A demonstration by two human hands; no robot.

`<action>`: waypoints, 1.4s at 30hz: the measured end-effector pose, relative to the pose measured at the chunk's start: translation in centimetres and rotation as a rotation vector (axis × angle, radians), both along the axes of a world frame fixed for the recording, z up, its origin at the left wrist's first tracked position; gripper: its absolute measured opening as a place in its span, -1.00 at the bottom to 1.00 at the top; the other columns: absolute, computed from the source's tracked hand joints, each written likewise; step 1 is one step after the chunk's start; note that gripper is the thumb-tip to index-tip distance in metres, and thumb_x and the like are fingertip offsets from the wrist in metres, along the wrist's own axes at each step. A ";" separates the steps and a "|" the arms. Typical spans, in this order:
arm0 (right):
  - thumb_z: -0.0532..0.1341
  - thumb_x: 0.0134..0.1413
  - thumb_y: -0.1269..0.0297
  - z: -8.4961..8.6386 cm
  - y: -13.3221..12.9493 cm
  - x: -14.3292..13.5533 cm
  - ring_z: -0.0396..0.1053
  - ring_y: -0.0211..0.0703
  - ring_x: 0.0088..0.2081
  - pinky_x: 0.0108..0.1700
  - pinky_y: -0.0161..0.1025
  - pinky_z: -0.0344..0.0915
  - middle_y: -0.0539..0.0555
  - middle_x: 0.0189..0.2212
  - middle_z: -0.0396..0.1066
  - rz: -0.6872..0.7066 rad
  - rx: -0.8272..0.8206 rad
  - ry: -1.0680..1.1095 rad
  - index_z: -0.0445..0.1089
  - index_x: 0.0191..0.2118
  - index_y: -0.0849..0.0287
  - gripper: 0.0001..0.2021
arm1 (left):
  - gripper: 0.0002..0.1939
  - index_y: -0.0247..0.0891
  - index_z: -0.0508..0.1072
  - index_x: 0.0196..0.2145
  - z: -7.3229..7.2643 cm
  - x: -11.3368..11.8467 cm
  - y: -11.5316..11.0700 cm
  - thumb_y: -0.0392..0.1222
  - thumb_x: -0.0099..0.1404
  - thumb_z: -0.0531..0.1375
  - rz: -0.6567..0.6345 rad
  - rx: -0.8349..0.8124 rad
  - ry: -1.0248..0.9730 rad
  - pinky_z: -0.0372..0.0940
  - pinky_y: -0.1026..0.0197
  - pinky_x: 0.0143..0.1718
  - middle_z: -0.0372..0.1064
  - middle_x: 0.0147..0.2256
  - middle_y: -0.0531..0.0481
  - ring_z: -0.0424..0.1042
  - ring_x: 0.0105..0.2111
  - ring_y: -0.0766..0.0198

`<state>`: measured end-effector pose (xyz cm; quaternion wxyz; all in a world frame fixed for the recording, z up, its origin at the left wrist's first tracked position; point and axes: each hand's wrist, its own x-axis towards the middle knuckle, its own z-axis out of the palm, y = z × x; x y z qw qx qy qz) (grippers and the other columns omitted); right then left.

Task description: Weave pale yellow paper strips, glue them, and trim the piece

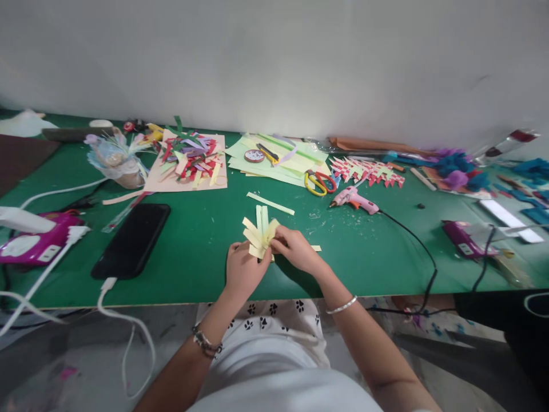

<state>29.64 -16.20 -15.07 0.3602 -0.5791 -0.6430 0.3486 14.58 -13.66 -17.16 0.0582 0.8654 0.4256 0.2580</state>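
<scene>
Both my hands meet near the table's front edge on a bundle of woven paper strips point(256, 236), pale yellow with two light green ones pointing away from me. My left hand point(245, 269) grips the bundle from the left, thumb on top. From the right, my right hand point(294, 247) pinches a yellow strip, its fingertips bent over the weave. How the strips cross underneath is hidden by my fingers. A loose pale green strip point(270, 203) lies just beyond the bundle, and the end of a yellow strip point(316, 248) shows beside my right hand.
Beyond my hands lie scissors point(319, 182), a pink glue gun point(355, 199) with its black cord, and paper sheets point(244, 150). A pile of cut strips point(195, 157) is at the back left. A black phone point(132, 240) and magenta power strip point(40, 237) lie left.
</scene>
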 end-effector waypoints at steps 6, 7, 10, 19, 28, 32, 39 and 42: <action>0.10 0.02 0.37 0.2 0.1 -0.4 0.25 -0.31 -0.53 -0.45 -0.38 0.13 -0.08 -0.56 0.30 -0.038 0.010 -0.006 0.21 -0.43 0.14 -0.95 | -0.78 -0.25 0.52 -0.41 0.0 0.0 -0.1 -0.17 0.21 0.09 0.017 -0.004 0.010 0.23 0.06 -0.17 0.50 -0.43 -0.10 0.46 -0.38 0.11; 0.10 0.03 0.37 0.2 0.1 -0.4 0.24 -0.31 -0.53 -0.46 -0.38 0.12 -0.08 -0.57 0.30 -0.039 0.011 -0.002 0.21 -0.43 0.14 -0.95 | -0.77 -0.25 0.52 -0.41 0.1 0.0 -0.1 -0.16 0.22 0.08 0.020 -0.001 0.009 0.23 0.07 -0.17 0.50 -0.43 -0.10 0.46 -0.38 0.11; 0.09 0.05 0.33 0.3 0.1 -0.3 0.23 -0.32 -0.54 -0.47 -0.39 0.11 -0.08 -0.57 0.31 -0.030 0.003 0.021 0.24 -0.40 0.14 -0.96 | -0.73 -0.25 0.52 -0.40 0.4 0.0 -0.1 -0.12 0.24 0.06 0.023 0.005 -0.014 0.24 0.09 -0.19 0.51 -0.43 -0.10 0.46 -0.35 0.10; 0.08 0.07 0.33 0.1 -0.1 -0.3 0.21 -0.33 -0.54 -0.47 -0.40 0.11 -0.09 -0.57 0.30 0.007 0.001 0.016 0.27 -0.36 0.16 -0.94 | -0.63 -0.28 0.48 -0.52 0.8 0.2 0.0 -0.14 0.31 -0.02 0.045 -0.006 0.017 0.19 0.13 -0.31 0.43 -0.57 -0.10 0.43 -0.47 0.14; 0.12 0.04 0.45 1.4 3.6 3.1 0.29 -0.25 -0.37 -0.27 -0.29 0.21 0.11 -0.23 0.32 -0.178 0.054 -0.482 0.34 -0.17 0.19 -0.80 | -0.61 -0.28 0.48 -0.53 0.6 0.1 0.1 -0.16 0.30 -0.05 0.059 0.022 0.026 0.19 0.15 -0.35 0.43 -0.58 -0.09 0.42 -0.48 0.18; 0.15 0.01 0.50 0.6 6.1 3.6 0.31 -0.09 -0.25 -0.22 -0.21 0.20 0.23 -0.20 0.28 -0.271 -0.026 -0.638 0.37 -0.20 0.27 -0.81 | -0.59 -0.29 0.47 -0.58 0.5 0.1 0.1 -0.17 0.29 -0.04 0.061 0.055 0.024 0.19 0.14 -0.36 0.42 -0.61 -0.11 0.43 -0.51 0.16; 0.13 0.00 0.48 -0.2 6.5 3.9 0.28 -0.12 -0.31 -0.30 -0.24 0.17 0.13 -0.34 0.30 -0.309 -0.018 -0.624 0.37 -0.34 0.19 -0.88 | -0.61 -0.29 0.49 -0.57 0.7 0.2 0.1 -0.18 0.28 -0.02 0.053 0.052 0.028 0.19 0.15 -0.39 0.41 -0.63 -0.11 0.44 -0.50 0.15; 0.14 -0.04 0.48 -0.3 6.4 4.3 0.26 -0.17 -0.37 -0.33 -0.26 0.15 0.09 -0.38 0.30 -0.316 -0.004 -0.598 0.36 -0.38 0.18 -0.90 | -0.62 -0.28 0.49 -0.57 0.6 0.2 0.2 -0.19 0.28 -0.02 0.043 0.047 0.022 0.20 0.15 -0.40 0.41 -0.64 -0.10 0.44 -0.50 0.15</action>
